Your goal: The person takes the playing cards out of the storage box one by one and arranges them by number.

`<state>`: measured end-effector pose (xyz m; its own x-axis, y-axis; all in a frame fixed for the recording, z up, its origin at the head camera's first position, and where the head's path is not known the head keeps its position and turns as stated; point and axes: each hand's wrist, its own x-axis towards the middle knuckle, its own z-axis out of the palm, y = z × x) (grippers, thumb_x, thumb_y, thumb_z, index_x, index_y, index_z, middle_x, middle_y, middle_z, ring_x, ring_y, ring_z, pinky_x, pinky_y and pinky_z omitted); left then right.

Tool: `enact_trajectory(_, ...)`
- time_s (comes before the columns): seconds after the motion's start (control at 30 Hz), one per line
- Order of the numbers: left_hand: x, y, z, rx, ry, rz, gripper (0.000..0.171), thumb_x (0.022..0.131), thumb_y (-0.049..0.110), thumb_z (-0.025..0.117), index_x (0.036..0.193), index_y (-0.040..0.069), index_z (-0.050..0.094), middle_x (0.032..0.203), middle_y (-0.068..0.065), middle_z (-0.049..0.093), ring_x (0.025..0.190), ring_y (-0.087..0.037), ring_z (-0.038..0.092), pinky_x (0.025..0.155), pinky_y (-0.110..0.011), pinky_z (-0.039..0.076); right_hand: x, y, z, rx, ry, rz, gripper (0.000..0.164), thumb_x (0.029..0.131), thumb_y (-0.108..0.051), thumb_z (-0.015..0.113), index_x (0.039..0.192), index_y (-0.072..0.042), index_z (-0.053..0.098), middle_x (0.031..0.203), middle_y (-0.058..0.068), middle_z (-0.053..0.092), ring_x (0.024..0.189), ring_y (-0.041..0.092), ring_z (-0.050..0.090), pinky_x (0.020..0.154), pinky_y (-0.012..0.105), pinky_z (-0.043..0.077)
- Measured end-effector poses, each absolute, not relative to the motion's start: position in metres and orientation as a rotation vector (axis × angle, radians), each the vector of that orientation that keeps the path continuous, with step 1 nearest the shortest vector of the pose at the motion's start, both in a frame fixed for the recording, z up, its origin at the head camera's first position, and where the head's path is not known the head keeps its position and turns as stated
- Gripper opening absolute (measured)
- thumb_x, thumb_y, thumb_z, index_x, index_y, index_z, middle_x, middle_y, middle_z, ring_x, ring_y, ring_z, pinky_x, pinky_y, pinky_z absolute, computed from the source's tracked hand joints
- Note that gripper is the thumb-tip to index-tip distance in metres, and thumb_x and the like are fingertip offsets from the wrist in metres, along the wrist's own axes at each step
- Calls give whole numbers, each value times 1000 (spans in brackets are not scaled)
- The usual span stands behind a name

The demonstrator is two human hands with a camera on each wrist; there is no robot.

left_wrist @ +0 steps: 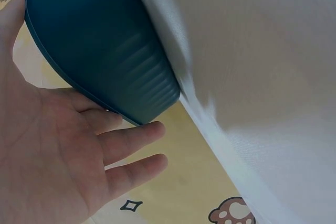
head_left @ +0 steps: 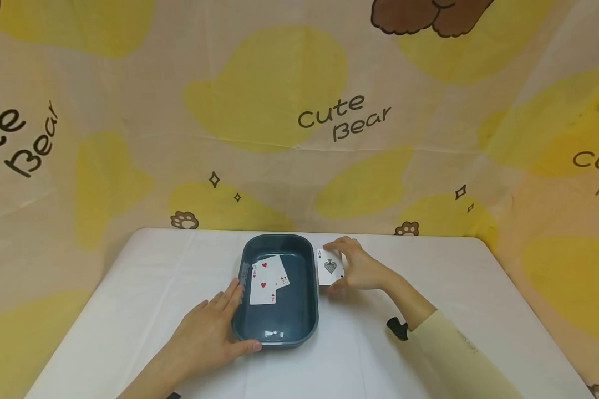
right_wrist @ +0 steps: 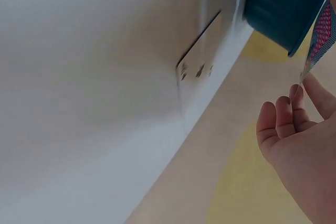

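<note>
My left hand (head_left: 207, 330) rests against the left side and near corner of a dark blue-green tray (head_left: 306, 327), its fingers extended along the rim and the thumb at the near edge. Inside the tray, an ace of hearts (head_left: 263, 293) overlaps a two of hearts (head_left: 281, 272). Just right of the tray, my right hand (head_left: 356, 266) pinches an ace of spades (head_left: 330, 271) by its edges, face up. The right wrist view shows the held card's patterned back (right_wrist: 321, 35) raised above the table. Below it, another playing card (right_wrist: 202, 51) with dark marks lies on the cloth.
A white cloth covers the table (head_left: 459, 310). Behind it hangs a printed fabric backdrop (head_left: 279, 111) with yellow patches. A black wrist camera (head_left: 396, 328) sits at the right wrist, beside a pale sleeve (head_left: 459, 354).
</note>
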<state>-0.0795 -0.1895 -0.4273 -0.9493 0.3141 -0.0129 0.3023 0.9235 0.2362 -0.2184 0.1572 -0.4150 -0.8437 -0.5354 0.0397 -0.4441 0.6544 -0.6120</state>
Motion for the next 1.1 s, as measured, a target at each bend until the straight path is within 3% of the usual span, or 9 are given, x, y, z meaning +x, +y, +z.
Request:
enact_trajectory(0.27, -79, -190, -427, 495, 3038, 355, 122, 79, 84, 67, 160, -1, 37, 167, -17, 35, 138, -44, 54, 108, -64, 44, -222, 181, -416, -760, 2749, -945, 92, 63, -16, 95, 145, -5, 57, 141, 12, 53, 130, 33, 42, 103, 54, 42)
enact_trajectory(0.63, -78, -190, -428, 501, 3043, 362, 122, 79, 84, 67, 160, -1, 37, 168, -17, 34, 137, -45, 53, 109, -64, 43, -226, 211, -427, -704, 2774, -927, 92, 62, -17, 95, 144, -2, 57, 142, 16, 52, 134, 39, 42, 111, 67, 36)
enact_trajectory(1.1, -79, -190, -429, 488, 3038, 360, 122, 78, 85, 67, 160, -1, 37, 168, -16, 34, 139, -44, 52, 110, -64, 43, -231, 235, -442, -653, 2770, -905, 93, 62, -20, 96, 143, 2, 56, 142, 20, 52, 135, 43, 44, 114, 69, 32)
